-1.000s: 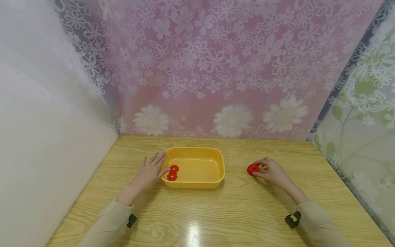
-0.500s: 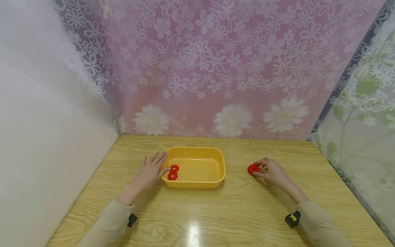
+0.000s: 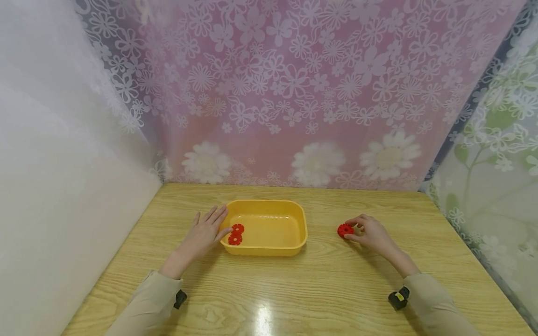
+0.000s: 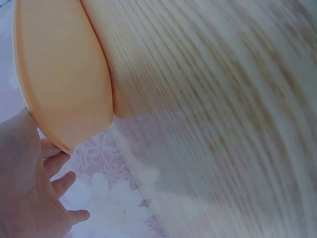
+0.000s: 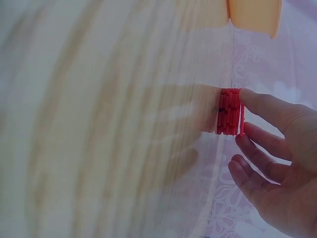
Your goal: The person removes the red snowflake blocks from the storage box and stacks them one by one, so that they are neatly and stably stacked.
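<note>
A yellow plastic box [image 3: 269, 252] stands on the table. Inside it, near the left end, lie two red notched discs, a rear disc [image 3: 237, 229] and a front disc [image 3: 235, 239]. My left hand [image 3: 203, 235] rests on the box's left rim with fingers extended, thumb over the inside. To the right of the box stands a stack of several red notched discs [image 5: 228, 111]. My right hand [image 3: 371, 233] pinches the top disc [image 5: 242, 116] of that stack between thumb and fingers; in the right wrist view a narrow gap shows between this disc and those below.
The wood-grain table [image 3: 269, 280] extends around the box and stack. A pink flowered curtain [image 3: 269, 116] hangs along the back edge. A pale wall [image 3: 75, 154] borders the left, and a leaf-patterned sheet [image 3: 491, 186] borders the right.
</note>
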Tool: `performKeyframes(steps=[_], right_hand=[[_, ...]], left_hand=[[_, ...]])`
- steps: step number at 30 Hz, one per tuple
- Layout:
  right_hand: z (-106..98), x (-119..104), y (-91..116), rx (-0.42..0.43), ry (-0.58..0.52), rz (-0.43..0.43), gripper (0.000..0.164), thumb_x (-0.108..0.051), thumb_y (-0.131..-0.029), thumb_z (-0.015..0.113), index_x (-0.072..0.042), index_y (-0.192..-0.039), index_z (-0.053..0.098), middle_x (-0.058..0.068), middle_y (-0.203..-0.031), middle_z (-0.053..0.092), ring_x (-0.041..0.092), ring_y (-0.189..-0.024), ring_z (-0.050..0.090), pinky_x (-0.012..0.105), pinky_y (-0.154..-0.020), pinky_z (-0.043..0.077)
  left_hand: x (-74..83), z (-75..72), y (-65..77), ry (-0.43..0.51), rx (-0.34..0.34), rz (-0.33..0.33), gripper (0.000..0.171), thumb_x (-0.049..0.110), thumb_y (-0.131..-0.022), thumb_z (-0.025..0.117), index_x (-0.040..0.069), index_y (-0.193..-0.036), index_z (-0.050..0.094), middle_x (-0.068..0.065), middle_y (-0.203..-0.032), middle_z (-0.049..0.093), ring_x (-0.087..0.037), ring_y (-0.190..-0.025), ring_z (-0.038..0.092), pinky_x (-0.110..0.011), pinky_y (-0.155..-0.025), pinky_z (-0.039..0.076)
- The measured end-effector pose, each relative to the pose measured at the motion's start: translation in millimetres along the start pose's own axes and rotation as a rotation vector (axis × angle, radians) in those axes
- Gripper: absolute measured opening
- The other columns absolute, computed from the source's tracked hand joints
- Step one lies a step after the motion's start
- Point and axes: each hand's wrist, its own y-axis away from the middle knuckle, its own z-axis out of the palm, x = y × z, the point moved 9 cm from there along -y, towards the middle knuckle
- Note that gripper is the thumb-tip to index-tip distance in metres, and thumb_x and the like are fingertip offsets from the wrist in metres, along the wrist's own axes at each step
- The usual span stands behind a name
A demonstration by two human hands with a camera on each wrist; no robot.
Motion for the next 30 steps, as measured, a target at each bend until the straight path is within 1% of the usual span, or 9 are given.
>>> performKeyframes(steps=[4,11,21,23,26,28,30], right_hand=[[0.2,-0.4,0.5,-0.002,0.005,0.000,0.038,-0.021,-0.084,0.084,0.000,-0.113,0.073,0.014,-0.099,0.065,0.035,-0.087,0.066,0.051,-0.073,0.058],[-0.4,-2.1,1.3,0.000,0.016,-0.005,0.039,-0.021,-0.084,0.084,0.001,-0.114,0.073,0.013,-0.099,0.065,0.034,-0.086,0.066,0.050,-0.072,0.058],[-0.1,-1.3,1.3,0.012,0.010,-0.013,0.039,-0.021,-0.084,0.084,0.002,-0.114,0.073,0.013,-0.098,0.066,0.033,-0.086,0.066,0.049,-0.071,0.057],[-2.0,-2.3,1.5,0.011,-0.001,-0.009,0.039,-0.020,-0.085,0.083,0.002,-0.115,0.073,0.014,-0.099,0.066,0.035,-0.087,0.066,0.049,-0.072,0.057],[-8.5,-4.5,1.6,0.022,-0.031,0.006,0.037,-0.020,-0.090,0.079,0.002,-0.118,0.072,0.016,-0.103,0.065,0.036,-0.093,0.065,0.051,-0.077,0.057],[-14.7,-7.4,1.0,0.047,-0.050,0.008,0.034,-0.018,-0.093,0.075,0.001,-0.120,0.071,0.016,-0.107,0.065,0.037,-0.096,0.064,0.052,-0.080,0.057],[-21.0,-13.0,-0.6,0.078,-0.062,-0.008,0.031,-0.017,-0.095,0.072,0.001,-0.121,0.071,0.016,-0.108,0.065,0.037,-0.098,0.064,0.053,-0.082,0.056]], left_hand=[[0.8,-0.6,0.1,-0.006,-0.001,0.000,0.069,0.042,-0.104,0.055,0.004,-0.158,0.035,-0.013,-0.164,0.031,-0.038,-0.152,0.025,-0.072,-0.116,0.015],[1.0,-0.4,-0.1,0.002,0.002,0.002,0.068,0.042,-0.104,0.055,0.004,-0.158,0.035,-0.012,-0.164,0.031,-0.038,-0.152,0.025,-0.071,-0.117,0.013],[2.7,-2.6,0.4,0.009,0.006,0.001,0.068,0.042,-0.104,0.055,0.004,-0.157,0.036,-0.013,-0.164,0.032,-0.039,-0.151,0.026,-0.071,-0.117,0.012],[2.5,-2.6,0.6,0.005,0.004,0.001,0.068,0.041,-0.105,0.055,0.004,-0.157,0.036,-0.012,-0.164,0.031,-0.039,-0.151,0.026,-0.071,-0.117,0.012],[2.0,-2.3,0.4,0.005,0.000,-0.002,0.068,0.041,-0.105,0.055,0.004,-0.158,0.035,-0.011,-0.165,0.029,-0.039,-0.151,0.026,-0.071,-0.117,0.012],[1.6,-1.8,-0.2,0.003,0.001,-0.001,0.068,0.041,-0.105,0.055,0.004,-0.158,0.035,-0.011,-0.165,0.029,-0.039,-0.151,0.026,-0.072,-0.117,0.012],[1.1,-1.4,-0.6,0.005,0.004,0.000,0.068,0.041,-0.104,0.056,0.004,-0.157,0.036,-0.012,-0.164,0.031,-0.039,-0.151,0.026,-0.072,-0.116,0.013]])
